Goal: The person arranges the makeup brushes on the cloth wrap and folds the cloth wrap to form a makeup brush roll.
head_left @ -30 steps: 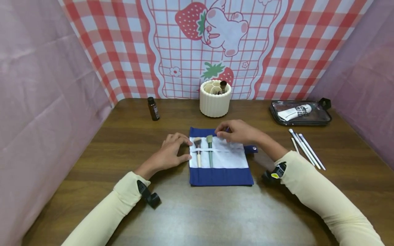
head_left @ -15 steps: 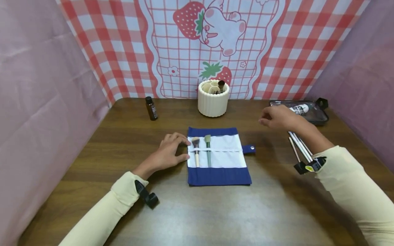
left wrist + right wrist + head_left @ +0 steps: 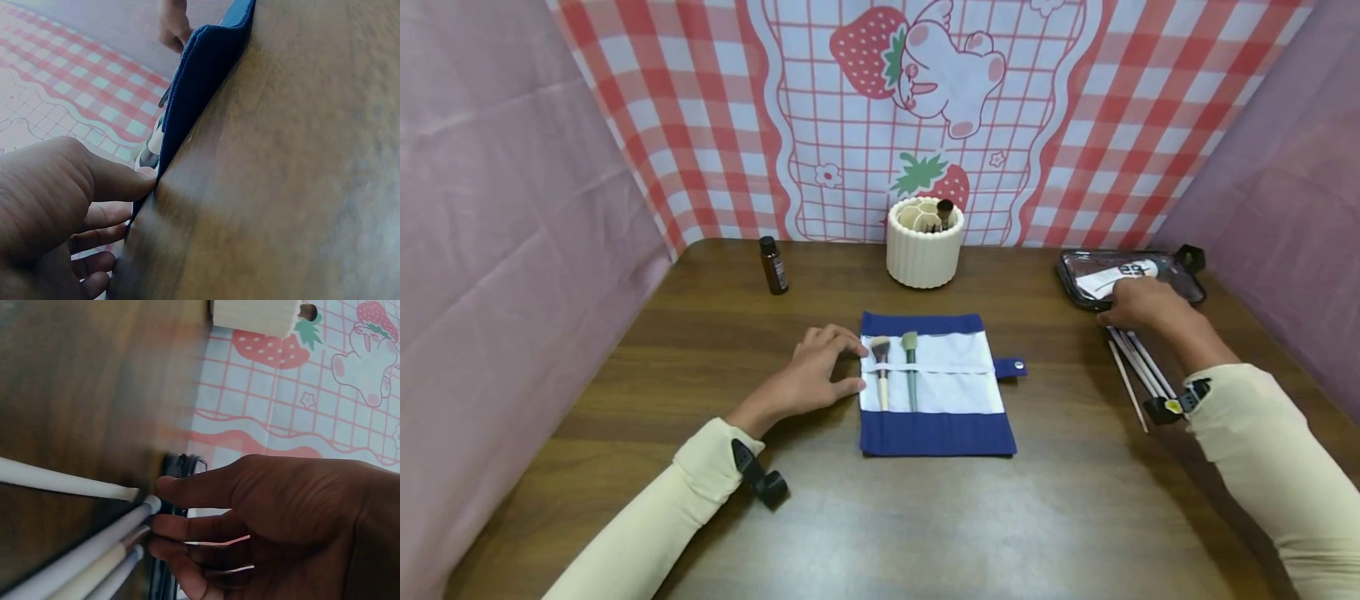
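Observation:
A navy brush roll lies unfolded with its white lining up. Under its elastic band sit a cream-handled makeup brush and a green one. My left hand touches the roll's left edge with thumb and fingertips spread along it; the left wrist view shows the thumb against that edge. At the far right, my right hand hovers by the tips of several white brushes. Its fingers bend loosely with nothing between them. One thinner brush lies slightly apart from the others.
Behind the right hand is a clear black-edged pouch with a white tube in it. A cream ribbed holder with a dark brush stands at the back, and a small brown bottle to its left. A strap sticks out from the roll's right side.
My right hand has left the roll's upper edge and moved right, past the pouch's front, down to the white brushes. The left hand has stayed at the roll's left edge.

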